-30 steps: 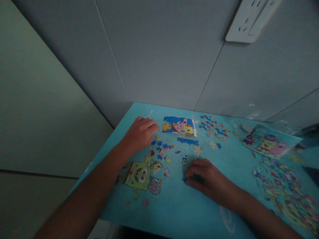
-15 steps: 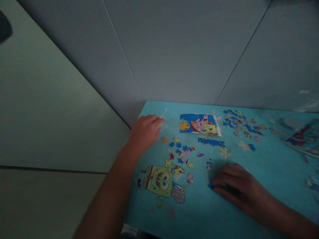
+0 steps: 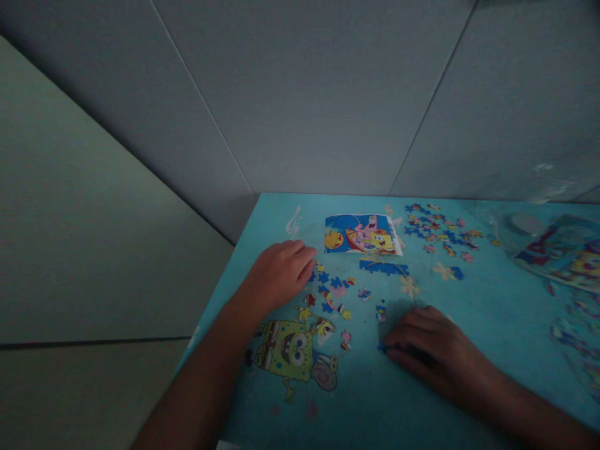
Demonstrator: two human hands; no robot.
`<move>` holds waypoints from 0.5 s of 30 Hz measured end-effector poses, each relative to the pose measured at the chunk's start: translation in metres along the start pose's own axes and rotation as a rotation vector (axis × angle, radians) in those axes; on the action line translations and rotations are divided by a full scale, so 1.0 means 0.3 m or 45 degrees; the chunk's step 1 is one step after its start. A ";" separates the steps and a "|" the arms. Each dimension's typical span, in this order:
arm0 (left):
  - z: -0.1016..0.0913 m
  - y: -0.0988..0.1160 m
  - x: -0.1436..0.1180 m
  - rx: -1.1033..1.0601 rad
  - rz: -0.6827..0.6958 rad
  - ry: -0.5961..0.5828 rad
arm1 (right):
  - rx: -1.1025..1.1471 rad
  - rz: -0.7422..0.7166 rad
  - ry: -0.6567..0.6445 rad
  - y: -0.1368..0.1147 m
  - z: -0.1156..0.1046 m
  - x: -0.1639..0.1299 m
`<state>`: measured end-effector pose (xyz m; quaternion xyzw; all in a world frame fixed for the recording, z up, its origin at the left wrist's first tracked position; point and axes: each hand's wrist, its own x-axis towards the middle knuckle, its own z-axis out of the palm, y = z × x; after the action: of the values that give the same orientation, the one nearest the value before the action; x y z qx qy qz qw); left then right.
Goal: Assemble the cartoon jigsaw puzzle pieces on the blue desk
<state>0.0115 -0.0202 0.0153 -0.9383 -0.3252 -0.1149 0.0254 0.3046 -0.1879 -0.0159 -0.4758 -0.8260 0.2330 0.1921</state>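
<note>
My left hand [image 3: 281,272] lies palm down on the turquoise table [image 3: 469,325], its fingertips touching a scatter of small puzzle pieces [image 3: 330,294]. My right hand [image 3: 431,350] rests flat near the table's front, fingers curled over a small blue puzzle piece [image 3: 382,345] at its fingertips. A picture card [image 3: 362,234] with cartoon figures lies beyond the loose pieces, with a joined blue strip of pieces [image 3: 384,267] just in front of it. Whether the right hand grips the piece is unclear in the dim light.
A yellow cartoon figure [image 3: 293,351] is printed on the tabletop by my left forearm. Another heap of pieces [image 3: 438,228] lies at the back, and a clear bag with a picture [image 3: 562,250] at the right. Grey wall panels rise behind; the table's left edge drops off.
My left hand slid back from the far left corner down to the loose pieces. The right hand stays on the blue piece. The view shifted slightly.
</note>
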 end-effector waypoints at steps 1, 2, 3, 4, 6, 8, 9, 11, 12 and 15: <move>-0.004 0.003 0.000 0.000 0.020 -0.003 | -0.001 -0.003 0.004 0.000 0.001 0.001; -0.007 0.005 -0.001 0.002 0.041 -0.004 | -0.002 -0.009 0.008 0.002 0.001 0.001; -0.009 0.005 -0.001 0.006 0.056 -0.004 | -0.002 -0.018 0.013 0.004 0.002 0.002; -0.010 0.005 0.000 0.011 0.062 -0.004 | -0.003 -0.024 0.017 0.006 0.003 0.001; -0.006 -0.002 0.001 0.029 0.064 -0.012 | -0.004 -0.030 0.015 0.009 0.004 0.001; 0.002 -0.013 0.002 0.051 0.058 -0.031 | -0.013 -0.023 0.008 0.009 0.004 0.002; 0.006 -0.018 0.003 0.062 0.058 -0.046 | -0.019 -0.019 0.004 0.007 0.003 0.002; 0.012 -0.028 0.004 0.080 0.061 -0.077 | -0.025 -0.015 0.000 0.004 0.002 0.002; 0.013 -0.031 0.004 0.087 0.063 -0.085 | -0.027 -0.015 0.000 0.003 0.002 0.002; 0.013 -0.036 0.004 0.095 0.079 -0.087 | -0.033 -0.026 0.003 0.006 0.004 -0.001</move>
<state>0.0065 -0.0104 0.0115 -0.9497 -0.3008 -0.0696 0.0529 0.3053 -0.1876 -0.0179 -0.4700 -0.8336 0.2197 0.1894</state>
